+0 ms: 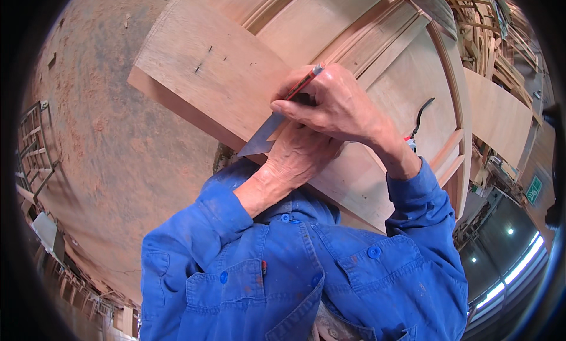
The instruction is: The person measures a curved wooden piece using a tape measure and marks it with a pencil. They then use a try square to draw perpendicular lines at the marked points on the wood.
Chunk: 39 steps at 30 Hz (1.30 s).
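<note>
Across a thick wooden board lies a flat steel carpenter's square, its slanted end pointing to the board's near edge. My left hand is closed over the square and holds it against the wood; its fingers are mostly hidden beneath the other hand. Just above it, my right hand grips a red and dark pencil, slanting up from the fingers. The pencil's tip is hidden behind the hand. A few short dark marks show on the board left of both hands.
Under the board is a large panelled wooden piece with a curved edge. A black curved tool handle lies beside my right wrist. Stacked timber stands at the far right, a metal rack on the dusty floor at left.
</note>
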Each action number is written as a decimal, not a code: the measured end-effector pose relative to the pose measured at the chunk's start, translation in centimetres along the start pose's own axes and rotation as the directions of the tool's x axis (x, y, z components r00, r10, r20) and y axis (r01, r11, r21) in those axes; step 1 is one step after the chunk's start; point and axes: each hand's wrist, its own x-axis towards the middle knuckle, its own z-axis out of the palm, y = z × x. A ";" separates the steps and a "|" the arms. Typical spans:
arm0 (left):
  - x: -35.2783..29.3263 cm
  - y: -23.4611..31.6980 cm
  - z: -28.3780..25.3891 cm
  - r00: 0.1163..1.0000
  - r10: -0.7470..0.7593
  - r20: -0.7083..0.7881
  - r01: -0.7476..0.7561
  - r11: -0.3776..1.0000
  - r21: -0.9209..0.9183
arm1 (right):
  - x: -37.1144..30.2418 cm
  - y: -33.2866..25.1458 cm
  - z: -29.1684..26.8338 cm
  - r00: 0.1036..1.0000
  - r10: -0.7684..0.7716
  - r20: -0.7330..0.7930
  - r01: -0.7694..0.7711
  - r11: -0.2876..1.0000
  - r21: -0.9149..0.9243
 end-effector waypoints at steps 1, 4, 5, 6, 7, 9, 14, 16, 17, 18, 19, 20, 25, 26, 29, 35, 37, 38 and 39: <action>-0.1 -0.1 0.0 0.999 0.023 -0.026 -0.024 0.999 -0.029 | 0.2 0.0 -0.5 1.000 0.016 -0.007 -0.017 1.000 -0.022; 0.9 -0.1 -0.9 0.997 0.049 -0.060 -0.049 0.999 -0.005 | 0.0 0.8 -2.7 0.996 -0.017 -0.091 0.007 0.995 -0.102; 1.5 0.0 -1.1 0.997 0.052 -0.065 -0.051 0.998 0.023 | 0.0 1.6 -3.6 0.995 0.000 -0.103 -0.018 0.984 -0.177; 1.6 0.1 -1.0 0.995 0.047 -0.084 -0.043 0.998 0.049 | 0.0 2.3 -4.6 0.993 0.017 -0.117 -0.046 0.967 -0.251; 1.8 0.3 -1.0 0.993 0.051 -0.104 -0.044 0.997 0.070 | -0.1 3.0 -5.2 0.977 0.003 -0.212 -0.078 0.934 -0.347; 1.8 0.3 -1.2 0.995 0.055 -0.080 -0.049 0.995 0.083 | -0.8 3.6 -6.4 0.949 0.011 -0.314 -0.130 0.924 -0.360; 1.5 0.4 -1.1 0.997 0.048 -0.059 -0.043 0.996 0.079 | -5.8 3.5 -3.4 0.868 0.360 -0.342 -0.278 0.923 0.266; 1.6 0.3 -1.1 0.998 0.050 -0.045 -0.047 0.996 0.074 | -8.4 3.8 -0.6 0.818 0.352 -0.455 -0.260 0.932 0.253; 1.5 0.3 -1.0 0.998 0.052 -0.036 -0.049 0.996 0.075 | -9.5 3.5 0.6 0.792 0.349 -0.501 -0.270 0.936 0.225; 1.5 0.3 -1.0 0.998 0.056 -0.027 -0.053 0.995 0.080 | -10.6 3.2 1.7 0.764 0.343 -0.547 -0.280 0.939 0.198; 1.5 0.3 -1.1 0.998 0.051 -0.030 -0.050 0.997 0.062 | -11.6 2.7 2.7 0.732 0.401 -0.550 -0.324 0.916 0.237; 1.6 0.2 -1.3 0.998 0.048 -0.032 -0.046 0.998 0.043 | -12.1 2.5 3.6 0.722 0.354 -0.594 -0.299 0.934 0.194; 1.6 0.0 -1.6 0.997 0.063 -0.033 -0.064 0.997 -0.037 | -12.7 3.1 5.6 0.673 0.376 -0.637 -0.217 0.924 0.316; 1.6 0.2 -2.2 0.994 0.092 -0.057 -0.096 0.992 -0.084 | -12.8 2.4 5.5 0.639 0.438 -0.633 -0.226 0.893 0.390; 1.5 1.5 -5.9 0.974 0.150 -0.171 -0.191 0.946 -0.261 | -15.2 -0.8 4.5 0.538 0.623 -0.568 -0.256 0.762 0.594; 1.3 3.6 -12.4 0.946 0.051 0.320 0.225 0.608 -0.762 | -20.9 -10.4 5.2 0.100 0.397 -0.912 -0.370 0.866 0.336; 1.8 5.0 -13.5 0.929 0.097 0.356 0.324 0.247 -0.913 | -20.8 -13.4 5.9 0.197 0.123 -0.973 -0.451 0.892 0.022; 1.9 5.4 -14.1 0.920 0.123 0.371 0.368 0.050 -0.929 | -19.5 -14.6 6.7 0.237 0.050 -0.970 -0.449 0.891 -0.064; 2.4 5.6 -14.9 0.875 0.215 0.434 0.472 -0.182 -0.862 | -18.1 -15.9 7.5 0.270 -0.022 -0.963 -0.454 0.879 -0.148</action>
